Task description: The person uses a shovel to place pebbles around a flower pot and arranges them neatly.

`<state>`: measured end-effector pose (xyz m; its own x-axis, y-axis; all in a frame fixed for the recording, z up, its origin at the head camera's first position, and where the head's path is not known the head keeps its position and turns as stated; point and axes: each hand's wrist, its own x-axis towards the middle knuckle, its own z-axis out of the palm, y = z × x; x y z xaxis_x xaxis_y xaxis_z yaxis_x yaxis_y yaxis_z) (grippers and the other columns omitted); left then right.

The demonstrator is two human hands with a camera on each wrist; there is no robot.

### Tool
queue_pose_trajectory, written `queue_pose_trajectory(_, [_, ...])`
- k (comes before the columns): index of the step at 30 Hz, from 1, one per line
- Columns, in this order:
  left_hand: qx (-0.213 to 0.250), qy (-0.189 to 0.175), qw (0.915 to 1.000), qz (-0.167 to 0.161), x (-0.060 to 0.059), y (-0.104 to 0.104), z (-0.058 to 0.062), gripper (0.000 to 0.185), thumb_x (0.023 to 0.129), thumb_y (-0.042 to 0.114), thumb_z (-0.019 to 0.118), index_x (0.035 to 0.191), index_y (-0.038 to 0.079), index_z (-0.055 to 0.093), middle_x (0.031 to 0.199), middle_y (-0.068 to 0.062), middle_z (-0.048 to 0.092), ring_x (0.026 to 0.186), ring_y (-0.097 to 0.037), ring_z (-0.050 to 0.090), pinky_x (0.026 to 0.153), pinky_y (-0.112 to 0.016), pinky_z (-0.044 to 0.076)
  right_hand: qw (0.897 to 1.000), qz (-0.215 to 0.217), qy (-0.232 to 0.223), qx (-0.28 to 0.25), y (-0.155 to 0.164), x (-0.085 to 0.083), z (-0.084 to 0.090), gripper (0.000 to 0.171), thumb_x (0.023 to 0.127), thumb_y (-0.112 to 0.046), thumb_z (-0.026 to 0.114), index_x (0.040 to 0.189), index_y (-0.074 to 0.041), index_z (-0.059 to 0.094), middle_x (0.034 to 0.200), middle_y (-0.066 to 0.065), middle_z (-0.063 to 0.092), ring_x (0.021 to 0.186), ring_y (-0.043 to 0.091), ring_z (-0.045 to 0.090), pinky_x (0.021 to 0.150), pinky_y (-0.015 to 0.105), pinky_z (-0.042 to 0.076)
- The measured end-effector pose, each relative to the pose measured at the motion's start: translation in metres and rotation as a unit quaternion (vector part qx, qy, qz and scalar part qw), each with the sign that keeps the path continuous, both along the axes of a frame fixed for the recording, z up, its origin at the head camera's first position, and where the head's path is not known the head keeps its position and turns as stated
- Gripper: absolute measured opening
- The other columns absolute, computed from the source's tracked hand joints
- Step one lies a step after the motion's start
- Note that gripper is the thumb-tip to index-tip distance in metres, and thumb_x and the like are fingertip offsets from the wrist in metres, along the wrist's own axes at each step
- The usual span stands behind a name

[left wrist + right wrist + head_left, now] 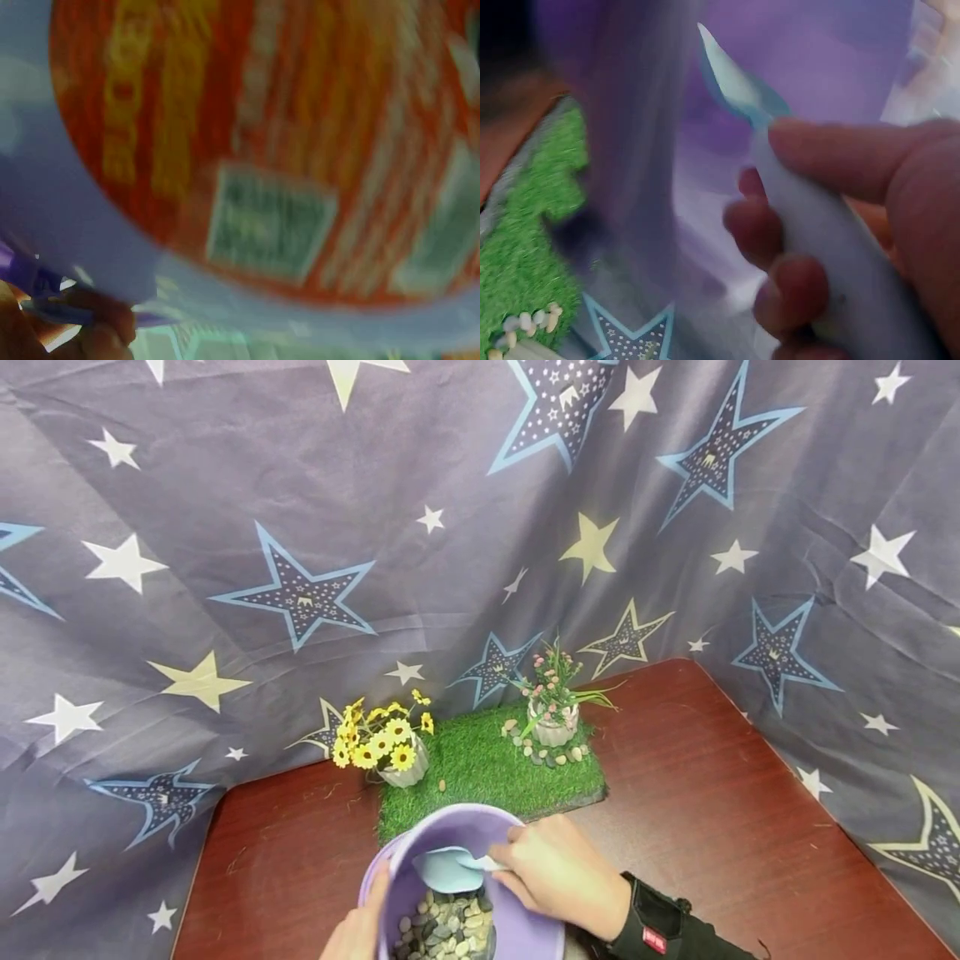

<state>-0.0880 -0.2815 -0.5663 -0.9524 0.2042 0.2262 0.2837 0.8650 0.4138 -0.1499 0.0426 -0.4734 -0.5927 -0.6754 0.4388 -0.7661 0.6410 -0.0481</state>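
A: Where is the scoop (448, 869)?

B: It is inside the purple bowl (517, 927), low in the middle of the head view. The right hand (561, 875) has its fingers and thumb curled round the handle. The blue blade sits just above the pebbles (444, 928), and I see no stones on it.

A: And the left hand (358, 933)?

B: It is at 9 o'clock from the bowl and grips the rim. The fingers are hooked over the edge. The bowl looks tipped up a bit.

A: So what step is this?

B: I think it is the scooping step. The blade must next go down, toward 6 o'clock, and dig under the stones. Then it should come up level, so nothing rolls off.

A: What is past the bowl?

B: At 12 o'clock a grass mat (480, 768) lies on the brown surface (712, 793). A pot of yellow flowers (384, 745) stands at its 9 o'clock edge. A pot of pink flowers (553, 697) stands near 1 o'clock, with small stones (542, 750) in a ring round its foot. Star cloth (300, 527) hangs behind.
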Motion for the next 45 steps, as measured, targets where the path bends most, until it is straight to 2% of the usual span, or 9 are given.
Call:
queue_pose_trajectory(2, [-0.011, 0.067, 0.9977, 0.002, 0.016, 0.044, 0.046, 0.129, 0.061, 0.059, 0.088, 0.167, 0.028, 0.020, 0.085, -0.003, 0.068, 0.069, -0.014, 0.057, 0.059, -0.038, 0.048, 0.999, -0.024, 0.039, 0.023, -0.005, 0.002, -0.011, 0.021, 0.085, -0.034, 0.079, 0.077, -0.023, 0.063, 0.067, -0.009, 0.054, 0.052, 0.007, 0.047, 0.048, 0.026, 0.033])
queue_pose_trajectory(4, [-0.019, 0.134, 0.9908, 0.005, 0.028, 0.073, 0.077, 0.115, 0.070, 0.062, 0.081, 0.166, 0.028, 0.026, 0.089, 0.002, 0.064, 0.074, -0.014, 0.056, 0.063, -0.034, 0.047, 0.996, -0.042, 0.068, 0.033, -0.010, 0.002, -0.022, 0.016, 0.080, -0.027, 0.080, 0.079, -0.021, 0.065, 0.068, -0.007, 0.053, 0.054, 0.009, 0.048, 0.046, 0.027, 0.034])
queue_pose_trajectory(8, [-0.031, 0.191, 0.9810, 0.003, 0.032, 0.097, 0.101, 0.083, 0.094, 0.066, 0.056, 0.161, 0.021, 0.040, 0.085, 0.003, 0.060, 0.074, -0.013, 0.054, 0.061, -0.029, 0.045, 0.993, -0.066, 0.099, 0.019, -0.012, 0.002, -0.040, 0.020, 0.069, -0.016, 0.080, 0.086, -0.017, 0.071, 0.071, -0.004, 0.054, 0.059, 0.012, 0.050, 0.046, 0.028, 0.038])
queue_pose_trajectory(13, [-0.030, 0.238, 0.9708, 0.003, 0.030, 0.103, 0.102, 0.085, 0.100, 0.076, 0.027, 0.153, 0.014, 0.052, 0.078, 0.005, 0.055, 0.069, -0.015, 0.051, 0.054, -0.025, 0.037, 0.993, -0.044, 0.105, 0.022, -0.010, 0.002, -0.043, 0.017, 0.071, -0.014, 0.076, 0.087, -0.016, 0.071, 0.074, -0.004, 0.056, 0.058, 0.011, 0.049, 0.048, 0.027, 0.040])
queue_pose_trajectory(22, [-0.044, 0.213, 0.9761, 0.000, 0.033, 0.104, 0.107, 0.084, 0.098, 0.076, 0.032, 0.157, 0.018, 0.046, 0.083, 0.003, 0.062, 0.070, -0.015, 0.055, 0.051, -0.024, 0.038, 0.996, 0.014, -0.052, 0.066, 0.007, 0.004, -0.024, 0.025, 0.079, -0.019, 0.080, 0.066, -0.021, 0.059, 0.061, -0.007, 0.056, 0.054, 0.014, 0.052, 0.054, 0.030, 0.047])
queue_pose_trajectory(28, [-0.056, 0.232, 0.9710, -0.018, 0.031, 0.105, 0.107, 0.078, 0.101, 0.067, 0.033, 0.155, 0.013, 0.049, 0.085, 0.003, 0.060, 0.070, -0.013, 0.052, 0.051, -0.020, 0.034, 0.980, 0.026, -0.182, 0.070, 0.015, 0.002, -0.019, 0.025, 0.090, -0.028, 0.075, 0.071, -0.021, 0.060, 0.061, -0.010, 0.049, 0.055, 0.007, 0.047, 0.056, 0.027, 0.045])
queue_pose_trajectory(33, [-0.060, 0.229, 0.9715, -0.011, 0.032, 0.106, 0.108, 0.076, 0.094, 0.059, 0.048, 0.155, 0.014, 0.050, 0.087, 0.004, 0.061, 0.072, -0.013, 0.052, 0.051, -0.019, 0.033, 0.959, 0.041, -0.274, 0.056, 0.017, 0.004, -0.021, 0.026, 0.096, -0.029, 0.069, 0.073, -0.021, 0.058, 0.061, -0.013, 0.041, 0.055, 0.003, 0.040, 0.057, 0.023, 0.042])
queue_pose_trajectory(37, [-0.063, 0.222, 0.9730, -0.013, 0.034, 0.106, 0.108, 0.081, 0.085, 0.054, 0.057, 0.155, 0.014, 0.049, 0.089, 0.004, 0.063, 0.073, -0.013, 0.055, 0.052, -0.019, 0.035, 0.957, 0.039, -0.288, 0.024, 0.021, 0.007, -0.022, 0.026, 0.098, -0.029, 0.066, 0.075, -0.022, 0.056, 0.063, -0.015, 0.039, 0.056, 0.001, 0.038, 0.058, 0.022, 0.039])
queue_pose_trajectory(45, [-0.049, 0.209, 0.9767, -0.008, 0.036, 0.097, 0.110, 0.084, 0.084, 0.057, 0.062, 0.156, 0.015, 0.048, 0.089, 0.004, 0.062, 0.073, -0.011, 0.054, 0.052, -0.021, 0.036, 0.972, 0.026, -0.228, -0.060, 0.027, 0.013, -0.023, 0.023, 0.094, -0.028, 0.071, 0.078, -0.023, 0.056, 0.064, -0.018, 0.039, 0.054, -0.004, 0.037, 0.052, 0.016, 0.031])
